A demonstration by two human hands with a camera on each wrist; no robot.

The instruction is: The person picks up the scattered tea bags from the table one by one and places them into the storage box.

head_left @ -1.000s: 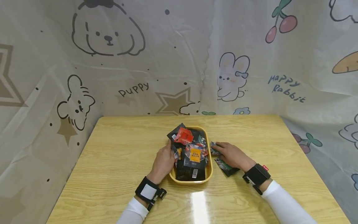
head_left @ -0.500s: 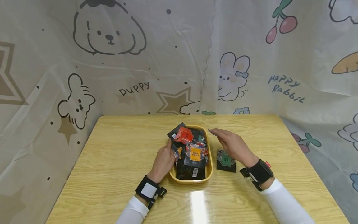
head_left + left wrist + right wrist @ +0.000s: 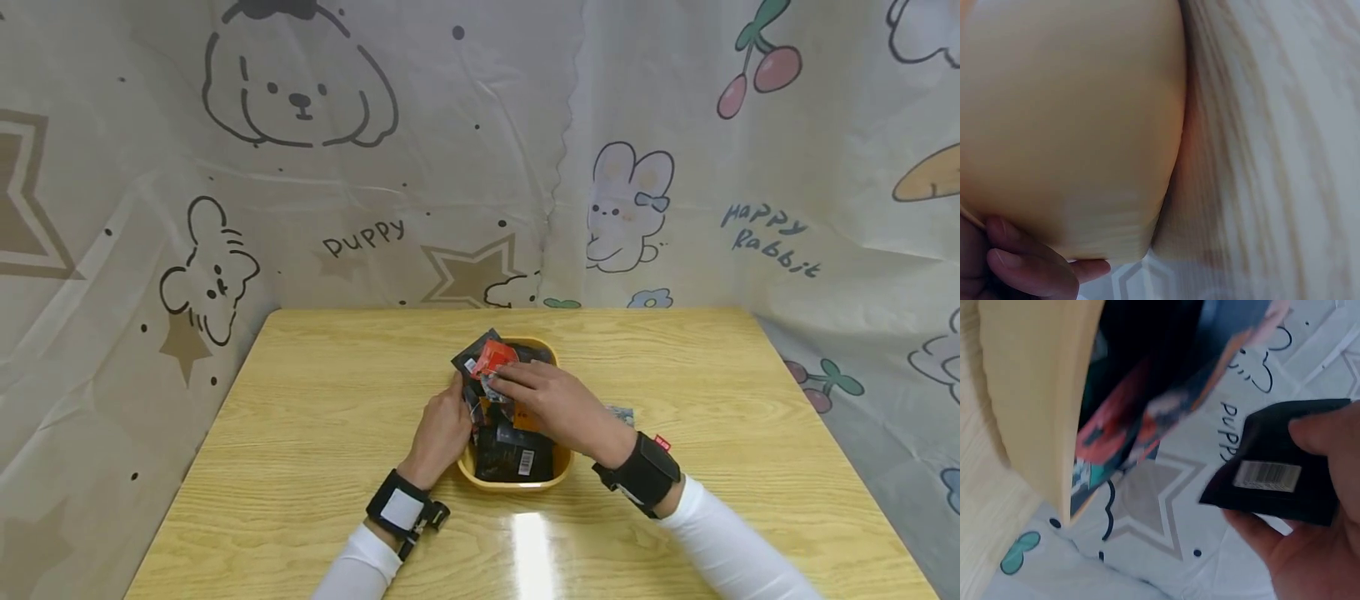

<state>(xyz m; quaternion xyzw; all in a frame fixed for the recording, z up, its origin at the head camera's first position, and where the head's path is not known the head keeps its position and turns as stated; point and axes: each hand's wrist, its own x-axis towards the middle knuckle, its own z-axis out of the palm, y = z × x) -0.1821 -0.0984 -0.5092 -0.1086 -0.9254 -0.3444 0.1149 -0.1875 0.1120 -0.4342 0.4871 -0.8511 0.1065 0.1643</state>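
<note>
Across the middle of the head view, a yellow plastic basket (image 3: 516, 486) full of flat black sachets stands on the table. My left hand (image 3: 441, 429) grips its left rim, with curled fingers against the outer wall (image 3: 1079, 125) in the left wrist view. Over the basket, my right hand (image 3: 562, 408) pinches a small black sachet (image 3: 1257, 440) between thumb and fingers; its barcode side shows in the right wrist view. Beneath that hand lie a red-fronted sachet (image 3: 493, 357) and a black one with a barcode label (image 3: 510, 458). Other sachets are partly covered.
Another sachet (image 3: 621, 414) lies on the wooden table (image 3: 315, 417) right of the basket, mostly hidden by my right hand and wrist. A cloth (image 3: 420, 167) printed with cartoon animals hangs behind the table.
My right hand has picked a sachet off the table right of the basket and carried it left, over the basket. My left hand has stayed at the rim.
</note>
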